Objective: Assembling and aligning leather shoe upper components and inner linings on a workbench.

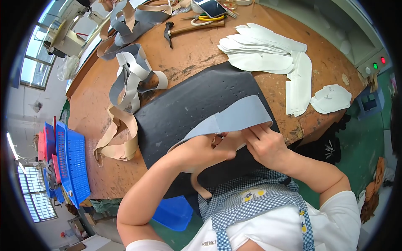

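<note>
A grey-blue leather strip [238,115] with a seam across it arches over a black mat [188,100] in front of me. My left hand [205,152] is closed on the strip's lower edge toward its left end, with most fingertips hidden. Something small and dark shows by its fingers, too little to name. My right hand [266,144] pinches the strip near its right end, fingers pressed together at the edge. A beige tail [200,187] hangs below my left hand; whether it belongs to the same strip I cannot tell.
Left of the mat lie looped white and grey strips [134,79] and beige strips [121,138]. A hammer [188,30], yellow-handled scissors [211,18] and a phone [210,7] are at the back. White cut pieces [268,48] lie right; blue baskets [72,163] stand left.
</note>
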